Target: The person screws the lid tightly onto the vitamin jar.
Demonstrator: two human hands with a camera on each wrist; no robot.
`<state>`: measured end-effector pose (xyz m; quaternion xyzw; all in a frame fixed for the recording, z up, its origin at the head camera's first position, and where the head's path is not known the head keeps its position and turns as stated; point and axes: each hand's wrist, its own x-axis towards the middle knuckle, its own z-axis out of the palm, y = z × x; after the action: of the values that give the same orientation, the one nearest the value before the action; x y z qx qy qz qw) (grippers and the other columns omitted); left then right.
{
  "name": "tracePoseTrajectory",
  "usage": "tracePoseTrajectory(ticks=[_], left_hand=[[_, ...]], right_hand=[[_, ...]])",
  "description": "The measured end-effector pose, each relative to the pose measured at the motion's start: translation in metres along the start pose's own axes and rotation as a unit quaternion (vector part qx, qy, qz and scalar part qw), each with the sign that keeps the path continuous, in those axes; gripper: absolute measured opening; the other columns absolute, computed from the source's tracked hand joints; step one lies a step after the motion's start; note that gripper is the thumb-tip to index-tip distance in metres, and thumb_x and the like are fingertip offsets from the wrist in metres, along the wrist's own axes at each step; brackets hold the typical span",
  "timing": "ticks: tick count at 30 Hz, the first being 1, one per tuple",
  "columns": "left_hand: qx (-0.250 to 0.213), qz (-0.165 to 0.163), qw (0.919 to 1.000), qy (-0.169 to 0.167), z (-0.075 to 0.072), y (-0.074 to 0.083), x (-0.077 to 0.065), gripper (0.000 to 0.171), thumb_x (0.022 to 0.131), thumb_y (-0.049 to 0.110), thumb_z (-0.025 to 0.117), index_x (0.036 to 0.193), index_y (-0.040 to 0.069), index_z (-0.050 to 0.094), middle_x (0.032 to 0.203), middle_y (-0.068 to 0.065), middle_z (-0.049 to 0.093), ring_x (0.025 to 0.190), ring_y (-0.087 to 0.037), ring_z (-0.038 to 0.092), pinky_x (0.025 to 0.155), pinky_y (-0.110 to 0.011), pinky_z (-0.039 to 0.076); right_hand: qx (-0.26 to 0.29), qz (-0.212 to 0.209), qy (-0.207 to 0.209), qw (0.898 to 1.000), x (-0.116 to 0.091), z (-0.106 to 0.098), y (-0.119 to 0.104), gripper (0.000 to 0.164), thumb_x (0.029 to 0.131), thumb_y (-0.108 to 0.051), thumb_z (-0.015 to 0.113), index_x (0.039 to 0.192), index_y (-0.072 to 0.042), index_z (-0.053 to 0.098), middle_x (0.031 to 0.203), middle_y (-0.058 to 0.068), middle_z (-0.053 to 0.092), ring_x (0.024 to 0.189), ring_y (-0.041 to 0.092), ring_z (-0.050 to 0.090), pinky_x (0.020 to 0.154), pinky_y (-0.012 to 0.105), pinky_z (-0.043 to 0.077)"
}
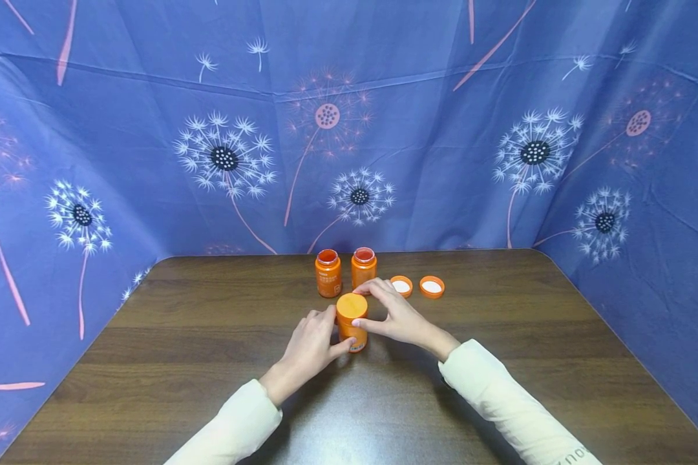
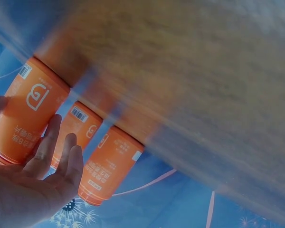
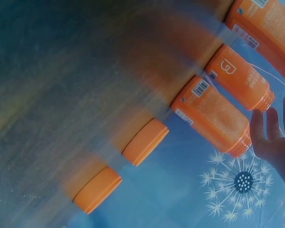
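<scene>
An orange bottle (image 1: 348, 331) with its orange lid (image 1: 351, 305) on stands upright at the middle of the table. My left hand (image 1: 308, 347) holds its body from the left, thumb in front. From the right, my right hand (image 1: 404, 318) grips around the lid, thumb on the near side and fingers on the far side. The left wrist view shows this bottle (image 2: 31, 111) between thumb and fingers, its label upside down. In the right wrist view the bottle (image 3: 270, 35) is cut off at the corner, and only part of the right hand (image 3: 278, 142) shows.
Just behind stand two lidless orange bottles, a left one (image 1: 328, 279) and a right one (image 1: 363, 270) partly behind my right fingers. Two orange lids, one nearer (image 1: 402, 285) and one farther right (image 1: 432, 287), lie with white insides up. A blue dandelion-print cloth (image 1: 442, 194) borders the wooden table (image 1: 209, 323).
</scene>
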<state>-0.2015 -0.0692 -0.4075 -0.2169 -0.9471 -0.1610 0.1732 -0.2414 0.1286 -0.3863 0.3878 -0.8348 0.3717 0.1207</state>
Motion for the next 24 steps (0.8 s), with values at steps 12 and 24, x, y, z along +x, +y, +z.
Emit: tracePoseTrajectory(ticks=[12,24], left_hand=[[0.002,0.004,1.0,0.0,-0.003,-0.001,0.001,0.048,0.071,0.046,0.073,0.096,0.009,0.054,0.069,0.004,0.053,0.071,-0.019,0.055,0.067,-0.036,0.047],[-0.004,-0.011,0.9999,0.003,-0.009,-0.009,0.0,0.048,0.07,0.045,0.074,0.096,0.009,0.054,0.077,-0.001,0.063,0.076,-0.023,0.058,0.069,-0.04,0.048]], right_hand=[[0.021,0.015,-0.027,0.999,0.0,-0.004,-0.001,0.047,0.078,-0.032,0.071,0.118,-0.016,0.052,0.117,-0.005,0.052,0.112,0.013,0.044,0.096,0.039,0.035],[0.035,0.043,-0.045,0.997,-0.002,-0.011,0.008,0.046,0.082,-0.032,0.067,0.121,-0.014,0.05,0.119,0.005,0.053,0.116,0.021,0.045,0.099,0.044,0.033]])
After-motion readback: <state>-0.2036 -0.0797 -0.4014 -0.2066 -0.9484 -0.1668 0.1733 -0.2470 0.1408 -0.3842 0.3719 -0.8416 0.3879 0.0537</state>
